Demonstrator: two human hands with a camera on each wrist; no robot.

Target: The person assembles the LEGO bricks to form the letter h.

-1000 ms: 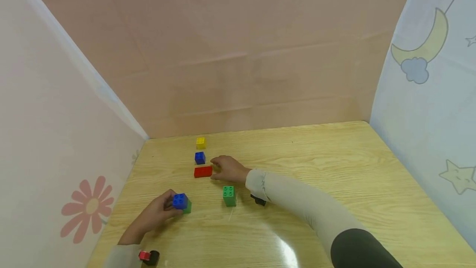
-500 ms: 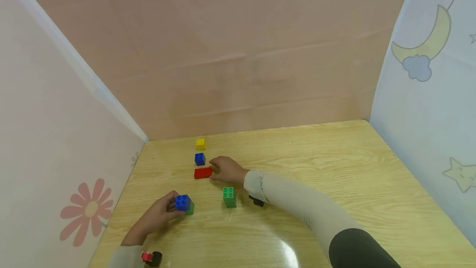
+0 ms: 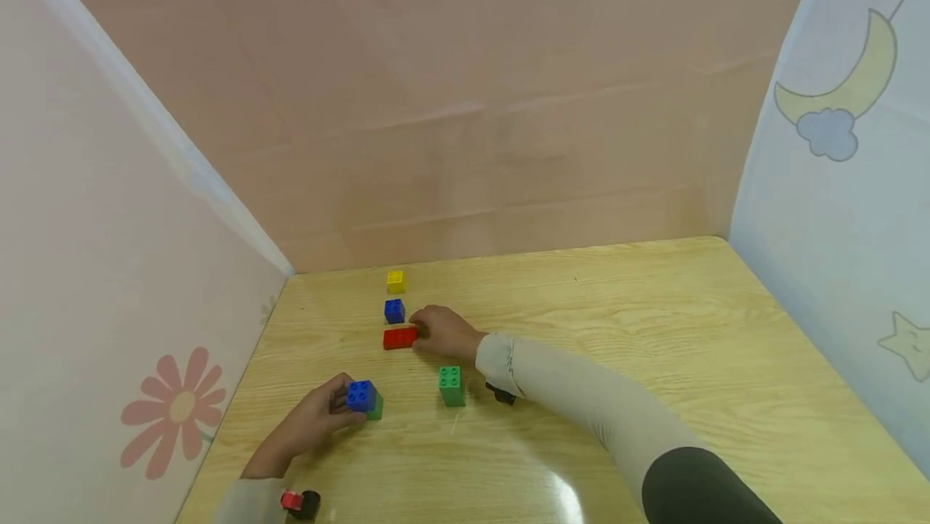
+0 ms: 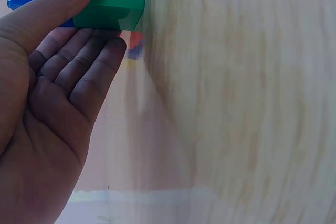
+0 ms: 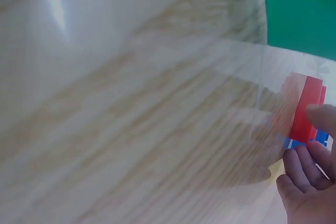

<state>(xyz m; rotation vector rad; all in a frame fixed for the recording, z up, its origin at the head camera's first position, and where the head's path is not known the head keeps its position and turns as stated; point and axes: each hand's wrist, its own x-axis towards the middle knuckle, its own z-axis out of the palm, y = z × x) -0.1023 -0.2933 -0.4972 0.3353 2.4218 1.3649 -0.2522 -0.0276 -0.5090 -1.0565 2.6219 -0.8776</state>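
Two hands, barely moved since earlier: left hand (image 3: 312,419) grips blue-on-green stack (image 3: 366,399); right hand (image 3: 443,332) fingers pinch red brick (image 3: 399,337) on tabletop (image 3: 654,346).

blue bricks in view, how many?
2. One blue brick lies far on the table, between the yellow brick and red brick. The other sits on a green brick in the left hand. None looks hidden.

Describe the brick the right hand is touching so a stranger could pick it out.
On the wooden table, a short row of bricks runs out from the back-left corner. The red brick is its nearest one, at the right hand, and it is the flat one.
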